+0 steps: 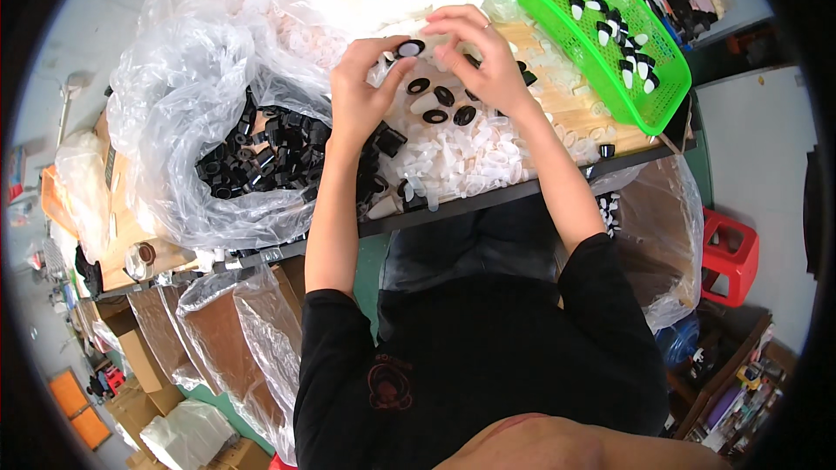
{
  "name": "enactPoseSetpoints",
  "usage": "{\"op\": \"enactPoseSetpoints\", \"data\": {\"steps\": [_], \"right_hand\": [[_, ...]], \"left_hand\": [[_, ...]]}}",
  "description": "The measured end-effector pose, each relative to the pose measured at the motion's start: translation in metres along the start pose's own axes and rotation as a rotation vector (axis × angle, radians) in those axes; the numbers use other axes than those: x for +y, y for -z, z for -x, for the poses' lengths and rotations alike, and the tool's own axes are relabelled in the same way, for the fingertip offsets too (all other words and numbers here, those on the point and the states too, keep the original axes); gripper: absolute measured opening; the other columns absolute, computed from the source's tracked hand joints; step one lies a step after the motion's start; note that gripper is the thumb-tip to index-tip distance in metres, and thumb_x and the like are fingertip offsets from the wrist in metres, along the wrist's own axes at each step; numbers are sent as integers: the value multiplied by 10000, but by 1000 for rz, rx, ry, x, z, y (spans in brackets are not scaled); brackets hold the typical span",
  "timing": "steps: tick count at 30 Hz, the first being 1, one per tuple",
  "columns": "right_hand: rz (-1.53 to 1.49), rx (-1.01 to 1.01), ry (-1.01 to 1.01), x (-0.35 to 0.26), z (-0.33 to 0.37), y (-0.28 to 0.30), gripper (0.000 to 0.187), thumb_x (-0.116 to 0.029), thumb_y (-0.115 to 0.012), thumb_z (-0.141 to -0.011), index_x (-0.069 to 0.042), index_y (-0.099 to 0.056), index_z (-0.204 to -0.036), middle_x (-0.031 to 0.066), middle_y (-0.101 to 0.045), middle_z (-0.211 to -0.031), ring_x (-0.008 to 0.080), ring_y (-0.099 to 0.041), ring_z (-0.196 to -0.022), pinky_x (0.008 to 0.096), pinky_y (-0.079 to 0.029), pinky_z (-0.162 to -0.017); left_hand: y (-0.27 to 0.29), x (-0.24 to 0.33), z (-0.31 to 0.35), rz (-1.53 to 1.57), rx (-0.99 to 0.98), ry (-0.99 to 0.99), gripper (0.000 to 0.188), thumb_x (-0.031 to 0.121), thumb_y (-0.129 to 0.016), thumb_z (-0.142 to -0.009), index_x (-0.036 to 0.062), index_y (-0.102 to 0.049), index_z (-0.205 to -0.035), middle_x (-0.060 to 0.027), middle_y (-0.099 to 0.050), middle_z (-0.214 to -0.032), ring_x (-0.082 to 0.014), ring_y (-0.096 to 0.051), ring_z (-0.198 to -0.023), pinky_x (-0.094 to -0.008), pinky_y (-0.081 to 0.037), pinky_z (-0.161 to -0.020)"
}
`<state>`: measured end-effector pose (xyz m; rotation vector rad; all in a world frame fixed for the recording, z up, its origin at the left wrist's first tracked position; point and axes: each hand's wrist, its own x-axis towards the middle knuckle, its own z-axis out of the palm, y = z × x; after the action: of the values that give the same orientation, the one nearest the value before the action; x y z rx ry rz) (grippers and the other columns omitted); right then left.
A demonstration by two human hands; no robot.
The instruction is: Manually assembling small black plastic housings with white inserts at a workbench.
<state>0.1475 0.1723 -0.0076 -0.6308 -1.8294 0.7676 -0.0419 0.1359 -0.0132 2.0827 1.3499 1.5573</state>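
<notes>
Your left hand (361, 87) pinched a black cap (411, 48); your right hand (479, 57), fingers curled, met it from above. The cap could have slipped into the white pieces (470, 157) below if your grip loosened. Bag (174, 122) crowded left, green basket (601, 35) right; little open room.

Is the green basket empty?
No, the green basket holds a row of small black-and-white pieces lying inside it.
</notes>
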Motion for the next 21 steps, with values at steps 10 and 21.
{"op": "enactPoseSetpoints", "data": {"steps": [10,21], "right_hand": [[333,-77,-253,32,7,20,77,-47,-597,-873,-24,-627,-939,63,-663,-798,154,-610,-696,281,-475,-627],[672,-84,-374,45,9,56,166,-88,-457,-874,-45,-617,-881,151,-666,-853,337,-636,-799,396,-485,-722]], "left_hand": [[12,-18,-3,150,193,302,248,128,-716,-860,-7,-662,-1061,-29,-643,-786,-80,-516,-686,-223,-441,-672],[19,-17,-5,294,181,471,206,81,-659,-907,-2,-638,-1094,8,-650,-853,-27,-521,-736,-169,-398,-652]]}}
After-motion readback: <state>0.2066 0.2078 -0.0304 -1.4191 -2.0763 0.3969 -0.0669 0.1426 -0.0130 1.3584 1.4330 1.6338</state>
